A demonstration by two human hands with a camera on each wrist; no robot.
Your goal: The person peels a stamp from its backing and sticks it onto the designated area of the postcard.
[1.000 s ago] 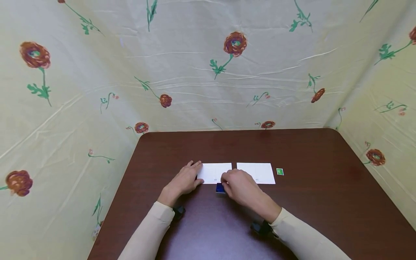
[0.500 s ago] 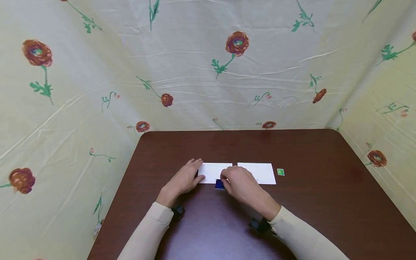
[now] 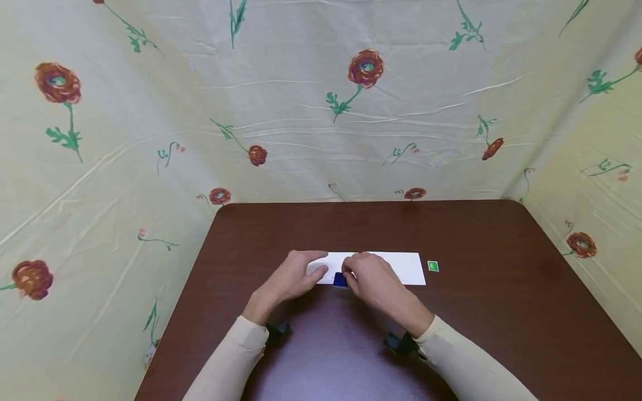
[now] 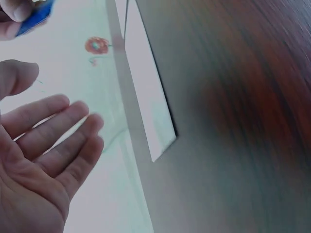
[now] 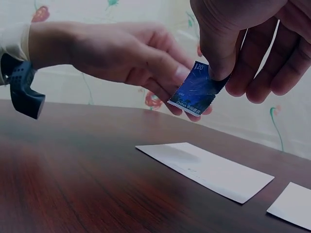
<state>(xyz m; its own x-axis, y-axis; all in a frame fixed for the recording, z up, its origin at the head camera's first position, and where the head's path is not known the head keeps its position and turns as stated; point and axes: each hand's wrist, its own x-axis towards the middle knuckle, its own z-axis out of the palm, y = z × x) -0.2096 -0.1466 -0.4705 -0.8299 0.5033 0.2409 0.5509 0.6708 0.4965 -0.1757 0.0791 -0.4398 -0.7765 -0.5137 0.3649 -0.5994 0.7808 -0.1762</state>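
A blue postage stamp [image 3: 339, 280] with perforated edges is pinched between the thumb and fingers of my right hand [image 3: 373, 281]. In the right wrist view the printed face of the stamp [image 5: 197, 90] shows, held above the table. My left hand [image 3: 293, 274] is just left of it, fingers extended and thumb apart; in the left wrist view the left palm [image 4: 39, 179] holds nothing. Below the hands lies a white card [image 5: 204, 170], partly covered by them in the head view. A second white card [image 3: 408, 267] lies to its right.
A small green stamp [image 3: 433, 266] lies right of the second card on the dark brown table [image 3: 491, 312]. Flower-printed cloth [image 3: 291, 94] hangs behind the table and along both sides. Each wrist wears a black camera [image 3: 399, 343].
My left hand has left the left edge of the first card and moved right, toward the stamp. My right hand has raised the stamp slightly, so it overlaps the card's near edge.
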